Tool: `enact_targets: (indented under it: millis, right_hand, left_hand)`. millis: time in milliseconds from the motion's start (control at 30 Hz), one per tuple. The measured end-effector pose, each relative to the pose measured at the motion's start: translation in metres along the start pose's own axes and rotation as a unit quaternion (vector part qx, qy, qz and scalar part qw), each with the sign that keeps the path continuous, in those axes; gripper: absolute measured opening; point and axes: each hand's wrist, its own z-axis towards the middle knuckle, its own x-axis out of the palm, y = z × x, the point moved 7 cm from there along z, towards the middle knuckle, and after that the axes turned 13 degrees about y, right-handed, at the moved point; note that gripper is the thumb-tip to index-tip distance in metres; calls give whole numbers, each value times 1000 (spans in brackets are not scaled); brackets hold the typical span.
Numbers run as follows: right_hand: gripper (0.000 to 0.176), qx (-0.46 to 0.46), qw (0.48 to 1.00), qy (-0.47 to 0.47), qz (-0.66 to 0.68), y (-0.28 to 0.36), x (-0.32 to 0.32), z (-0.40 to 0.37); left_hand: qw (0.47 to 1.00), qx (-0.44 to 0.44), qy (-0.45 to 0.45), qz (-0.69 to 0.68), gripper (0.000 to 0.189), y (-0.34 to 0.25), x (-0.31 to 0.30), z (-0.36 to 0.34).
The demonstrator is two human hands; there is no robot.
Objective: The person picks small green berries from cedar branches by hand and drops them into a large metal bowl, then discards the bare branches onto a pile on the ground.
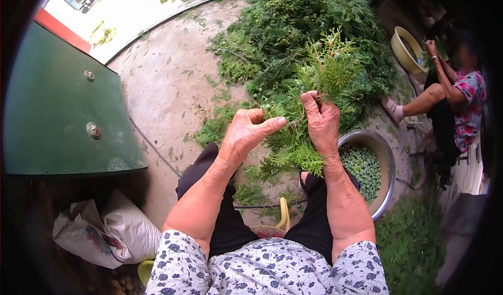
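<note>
My right hand [320, 121] pinches the stem of a green arborvitae sprig [331, 67] between thumb and fingers. The sprig's flat, scaly leaves rise above the hand, with small pale green cones [318, 45] among them. Left of it, my left hand [245, 136] is held near other green foliage, its thumb stretched out and apart from the curled fingers; nothing shows between them. Beside my right knee stands a metal basin [389, 161] holding many pale green cones [362, 172]. Part of its rim is hidden behind my right forearm.
A big heap of cut branches [293, 20] lies ahead. At the right, a seated person [458, 93] handles greenery beside a cream basin [401, 51]. A green metal panel [63, 106] and white sacks [128, 227] stand at the left. A dark cable [154, 148] crosses the floor.
</note>
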Motion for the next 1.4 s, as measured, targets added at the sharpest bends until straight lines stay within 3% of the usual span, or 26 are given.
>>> enact_targets:
  millis: [33,100,200,267,300,400,533,633,667,800,900,1033,1100,1167,1400]
  right_hand:
    - [21,7,1000,-4,11,-2,-1,0]
    - [21,13,1000,-9,22,-4,-3,1]
    - [21,24,999,6,44,-5,-6,3]
    - [31,58,987,112,97,-8,5,5]
    - [31,58,987,111,97,-9,5,4]
    - [67,23,977,199,75,-7,22,2]
    - [58,20,976,215,-34,8,29,-2]
    - [49,45,972,230,7,4,32,-5]
    - [36,5,978,208,-23,12,29,-7]
    - [25,3,979,203,21,5,34,-10]
    - [27,35,970,233,67,-4,31,-9]
    - [30,60,952,249,169,-10,29,-8]
    - [31,52,950,253,175,-8,29,-8]
    - [30,68,957,253,122,-5,27,-8]
    - [28,63,951,274,132,-7,25,-8]
  left_hand:
    - [1000,0,0,1,30,3,1,1]
    - [987,77,52,-129,17,0,9,2]
    - [983,79,53,-159,15,1,5,1]
    - [974,76,58,-207,15,0,2,1]
    - [962,72,63,-255,16,0,2,1]
    - [956,104,25,-272,18,0,-2,7]
    - [956,107,23,-273,17,-4,-1,12]
    - [961,99,26,-256,13,-6,1,12]
    - [965,91,24,-245,12,-6,0,12]
    - [974,80,33,-209,12,-3,-5,14]
    - [977,60,42,-200,12,0,-4,16]
    - [949,69,26,-306,18,3,-9,16]
    - [943,80,-2,-324,20,2,-15,15]
    - [949,67,2,-308,19,-5,-15,12]
    - [954,24,32,-298,10,-1,-9,17]
